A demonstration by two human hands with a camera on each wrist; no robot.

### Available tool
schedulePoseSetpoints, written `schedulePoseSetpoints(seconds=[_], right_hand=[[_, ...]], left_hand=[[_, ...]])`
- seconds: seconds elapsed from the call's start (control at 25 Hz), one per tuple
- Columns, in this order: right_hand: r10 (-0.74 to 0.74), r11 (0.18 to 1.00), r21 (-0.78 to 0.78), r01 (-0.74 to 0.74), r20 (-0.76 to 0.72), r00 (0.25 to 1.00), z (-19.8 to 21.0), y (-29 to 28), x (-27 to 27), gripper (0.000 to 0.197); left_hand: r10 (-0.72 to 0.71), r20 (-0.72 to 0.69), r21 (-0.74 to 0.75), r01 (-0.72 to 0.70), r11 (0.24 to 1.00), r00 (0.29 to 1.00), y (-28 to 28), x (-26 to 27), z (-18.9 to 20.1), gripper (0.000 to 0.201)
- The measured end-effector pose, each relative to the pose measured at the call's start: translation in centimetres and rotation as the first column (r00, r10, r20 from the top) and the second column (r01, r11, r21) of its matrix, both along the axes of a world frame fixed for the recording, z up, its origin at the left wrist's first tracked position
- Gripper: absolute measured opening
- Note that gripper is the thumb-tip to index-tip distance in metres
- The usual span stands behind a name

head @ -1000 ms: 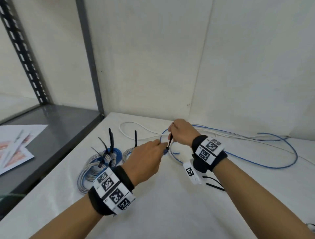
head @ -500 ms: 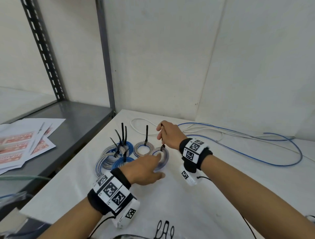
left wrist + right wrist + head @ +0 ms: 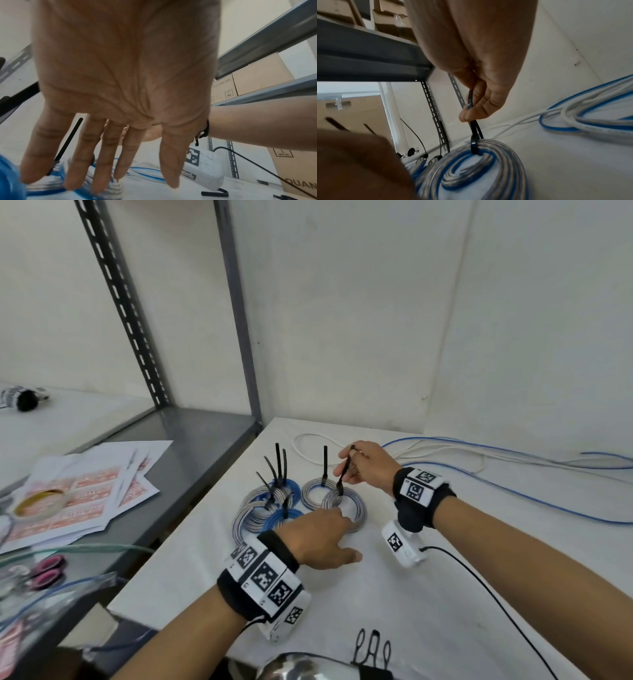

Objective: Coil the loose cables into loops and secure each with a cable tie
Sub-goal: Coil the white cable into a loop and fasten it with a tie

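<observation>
Both forearms are bare, each wrist wrapped in a black band (image 3: 416, 510) carrying white tags printed with black square codes (image 3: 263, 575). A small white camera block (image 3: 400, 544) hangs under each wrist, trailing a thin black wire (image 3: 486, 590).

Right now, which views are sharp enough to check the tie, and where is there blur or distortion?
Head view: sharp and evenly lit, wide-angle bend in the shelf post. Right wrist view: cable tie and coil sharp; blurred forearm fills the lower left. Left wrist view: left hand fills the frame; blue cable blurs at the lower left.
</observation>
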State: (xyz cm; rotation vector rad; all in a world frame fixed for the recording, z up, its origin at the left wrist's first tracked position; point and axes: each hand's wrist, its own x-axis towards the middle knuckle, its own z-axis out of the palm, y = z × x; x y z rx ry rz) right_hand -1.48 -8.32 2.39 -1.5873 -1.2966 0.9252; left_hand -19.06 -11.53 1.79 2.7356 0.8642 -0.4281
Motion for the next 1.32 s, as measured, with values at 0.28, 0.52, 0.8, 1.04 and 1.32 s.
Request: schedulePoseSetpoints(seconds=[0.28,0.52,0.8,1.04,1.32], right_hand=[[0.035,0.965,-0.237,0.109,0.533,0.846,-3.6,-0.9,2.8,0.028],[0.033,0.933,-0.333,0.135,0.453,0.891,-4.1,-1.8,2.3,0.035],[0.050,0.934,-0.300,0.191,0.642,0.765,-3.2,-1.0,3.5,0.051],[0.106,0.874,-0.341,0.346,0.828,0.550,-1.4,-3.1,8.7,0.058],[0.111,0.922,-0.323,0.212,0.746,0.656,-1.7,-4.2,9.7,0.024]], left_hand=[[0.052,-0.041,0.048,-0.050,0.998,0.998,1.4,0.6,-0.7,0.061],[0.023,-0.061,0.041,-0.021,0.999,0.998,1.1,1.0,-0.3,0.059],[0.058,-0.001,0.049,-0.058,0.997,0.998,1.2,1.7,0.6,0.059],[0.015,0.232,0.046,-0.026,0.999,0.973,1.5,4.2,0.5,0.028],[0.271,0.516,-0.218,-0.181,0.959,0.813,3.5,10.6,-1.1,0.032]])
